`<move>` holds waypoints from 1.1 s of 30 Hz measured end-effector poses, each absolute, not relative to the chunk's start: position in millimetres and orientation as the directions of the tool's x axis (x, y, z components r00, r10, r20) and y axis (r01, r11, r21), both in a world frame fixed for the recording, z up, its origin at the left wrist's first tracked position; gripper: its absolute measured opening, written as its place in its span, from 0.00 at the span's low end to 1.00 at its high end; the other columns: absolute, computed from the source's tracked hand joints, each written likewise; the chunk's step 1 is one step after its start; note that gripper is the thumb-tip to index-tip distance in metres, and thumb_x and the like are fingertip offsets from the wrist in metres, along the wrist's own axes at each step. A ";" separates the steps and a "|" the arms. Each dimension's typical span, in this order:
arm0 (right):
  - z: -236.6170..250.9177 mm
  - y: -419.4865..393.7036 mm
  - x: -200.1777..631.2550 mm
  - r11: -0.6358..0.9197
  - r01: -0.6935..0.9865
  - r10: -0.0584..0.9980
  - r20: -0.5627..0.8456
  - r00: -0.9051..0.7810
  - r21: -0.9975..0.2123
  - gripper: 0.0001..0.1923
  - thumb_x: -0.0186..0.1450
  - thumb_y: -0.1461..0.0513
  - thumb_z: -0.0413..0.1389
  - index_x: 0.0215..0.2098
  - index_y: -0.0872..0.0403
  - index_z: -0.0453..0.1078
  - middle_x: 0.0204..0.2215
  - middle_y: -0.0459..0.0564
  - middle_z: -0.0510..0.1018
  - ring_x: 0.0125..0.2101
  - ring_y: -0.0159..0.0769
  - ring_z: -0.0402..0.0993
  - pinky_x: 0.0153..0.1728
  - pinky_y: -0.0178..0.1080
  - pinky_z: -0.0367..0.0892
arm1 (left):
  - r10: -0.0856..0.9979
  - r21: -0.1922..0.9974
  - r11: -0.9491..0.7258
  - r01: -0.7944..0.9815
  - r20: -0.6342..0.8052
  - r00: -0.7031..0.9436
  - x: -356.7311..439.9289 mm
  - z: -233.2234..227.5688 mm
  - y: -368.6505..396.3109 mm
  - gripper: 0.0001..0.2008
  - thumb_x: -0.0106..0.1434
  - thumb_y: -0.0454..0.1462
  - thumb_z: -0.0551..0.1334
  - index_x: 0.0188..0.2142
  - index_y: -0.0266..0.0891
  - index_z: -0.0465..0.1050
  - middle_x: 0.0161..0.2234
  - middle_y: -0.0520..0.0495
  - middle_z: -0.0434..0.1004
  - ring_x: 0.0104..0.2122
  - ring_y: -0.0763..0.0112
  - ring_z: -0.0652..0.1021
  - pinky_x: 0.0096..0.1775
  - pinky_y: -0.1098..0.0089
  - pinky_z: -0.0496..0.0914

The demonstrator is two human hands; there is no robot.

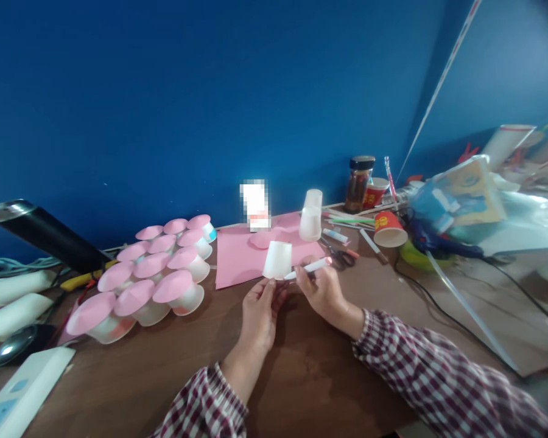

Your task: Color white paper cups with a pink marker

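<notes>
My left hand (261,310) is closed on the rim of a white paper cup (278,260), which stands upside down in its grip at the front of the pink paper. In my right hand (324,289) is a white marker with a reddish end (315,264), its tip pointing left toward the cup's lower right edge. Whether the tip touches the cup I cannot tell. Behind the cup lies pink paper (237,258) with a pink cut piece (261,239) on it. Two stacked white cups (310,224) stand on the paper to the right.
At left, several upturned cups wear pink paper cones (130,295). A black cylinder (50,234) and a power strip (31,389) lie farther left. Rightward are scissors (340,255), loose markers (335,236), a red paper cup (389,230), a lidded jar (360,182) and a glue gun (447,243) with its cord.
</notes>
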State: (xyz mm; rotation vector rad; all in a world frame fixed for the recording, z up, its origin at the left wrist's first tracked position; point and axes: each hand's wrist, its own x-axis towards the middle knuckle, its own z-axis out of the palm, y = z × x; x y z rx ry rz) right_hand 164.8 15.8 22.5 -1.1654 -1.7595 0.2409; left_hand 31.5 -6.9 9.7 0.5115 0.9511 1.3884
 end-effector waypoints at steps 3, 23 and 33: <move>21.9 15.8 165.0 0.518 0.599 0.790 0.610 -0.061 -0.611 0.10 0.65 0.60 0.49 0.26 0.54 0.63 0.19 0.45 0.71 0.20 0.31 0.66 0.24 0.32 0.59 | 0.960 0.793 0.162 -0.587 -0.263 -0.091 31.6 9.8 -6.7 0.05 0.55 0.35 0.64 0.31 0.35 0.74 0.32 0.46 0.79 0.34 0.74 0.78 0.37 0.76 0.72; 21.2 19.0 167.5 0.512 0.629 0.761 0.648 -0.016 -0.586 0.10 0.65 0.60 0.50 0.27 0.54 0.65 0.19 0.45 0.71 0.21 0.32 0.66 0.26 0.33 0.60 | 0.964 0.801 0.167 -0.575 -0.254 -0.074 29.4 8.1 -6.8 0.06 0.55 0.36 0.64 0.32 0.35 0.74 0.34 0.44 0.79 0.36 0.71 0.78 0.35 0.76 0.71; 22.4 18.7 167.2 0.505 0.619 0.783 0.621 -0.036 -0.602 0.10 0.65 0.60 0.49 0.26 0.54 0.63 0.18 0.44 0.69 0.19 0.31 0.65 0.24 0.32 0.58 | 0.966 0.780 0.158 -0.606 -0.250 -0.071 28.0 6.2 -7.1 0.05 0.55 0.36 0.65 0.31 0.36 0.74 0.33 0.46 0.79 0.36 0.73 0.78 0.36 0.77 0.71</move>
